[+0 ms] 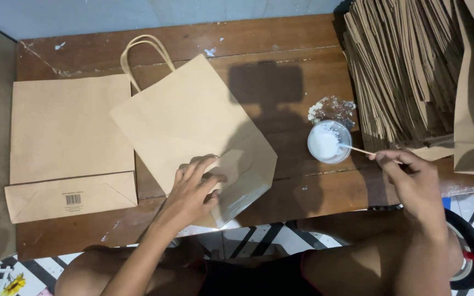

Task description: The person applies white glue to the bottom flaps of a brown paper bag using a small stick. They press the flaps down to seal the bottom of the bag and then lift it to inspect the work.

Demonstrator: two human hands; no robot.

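A low wooden table (281,71) is carrying everything here, and the small round cup of white glue (329,142) is serving as the landmark on it. Just behind the cup a crumpled piece of clear plastic (333,108) is lying, touching or nearly touching its rim. To the right of the cup a tall stack of folded brown paper bags (407,71) is filling the table's corner, its lower edge sitting close to the cup and crowding that side. Far to the left of the cup a finished flat bag (64,142) is lying with its folded bottom flap turned toward the person.

Between that flat bag and the cup, a brown paper bag with twisted handles (187,120) is lying tilted, handles pointing away from the person and its bottom fold open toward them. The left hand (190,189) is pressing down on that bottom fold with fingers spread flat, grasping nothing, simply pinning the paper to the table. The bag's near corner is hanging over the table edge below the cup.

The right hand (412,178) is hovering just right of the cup, pinching a thin wooden stick (366,152) between thumb and fingertips. The stick's far end is dipping into the white glue, well apart from the bag's open fold.
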